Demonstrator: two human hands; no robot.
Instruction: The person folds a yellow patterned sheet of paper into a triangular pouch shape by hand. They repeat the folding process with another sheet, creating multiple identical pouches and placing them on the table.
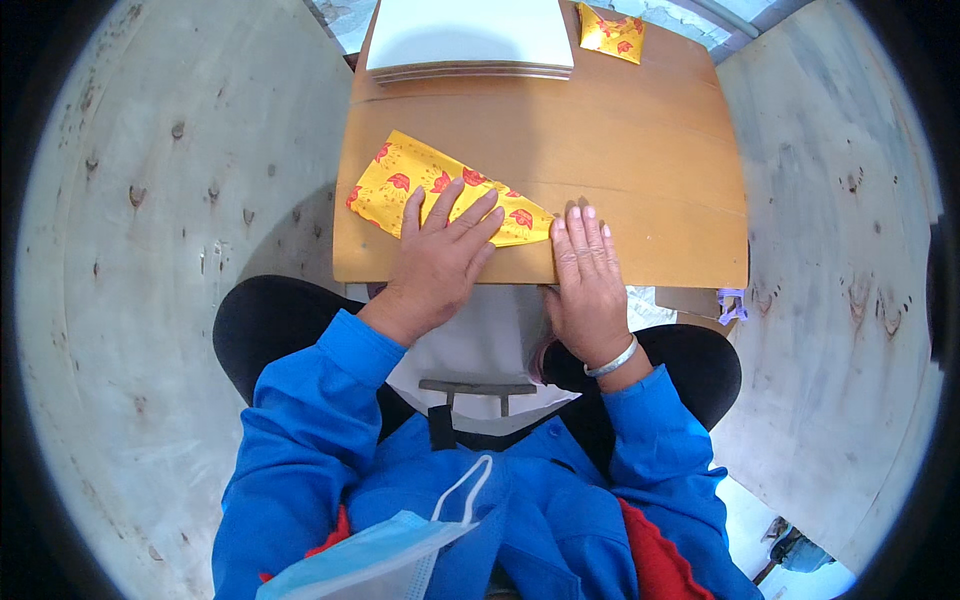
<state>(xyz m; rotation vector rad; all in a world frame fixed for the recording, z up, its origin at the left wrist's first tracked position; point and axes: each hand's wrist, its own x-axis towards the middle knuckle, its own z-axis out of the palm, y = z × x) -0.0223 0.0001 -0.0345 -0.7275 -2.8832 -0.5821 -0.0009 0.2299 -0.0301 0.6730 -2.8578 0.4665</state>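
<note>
A sheet of shiny yellow paper with red printed figures [397, 182] lies folded to a point on the brown tabletop [637, 142]. Its wide end points to the left, its narrow tip to the right. My left hand [442, 262] rests flat across the middle of the paper, fingers spread. At the narrow tip, my right hand [587, 277] lies flat with its fingers side by side, the index finger touching the tip. Neither hand grips anything. Parts of the paper are hidden beneath the left fingers.
A stack of white sheets or boards [469, 37] stands at the table's far edge. A small folded yellow packet [611, 34] lies at the far right corner. Pale wooden panels [832, 225] flank the table. A blue face mask [375, 551] hangs at my chest.
</note>
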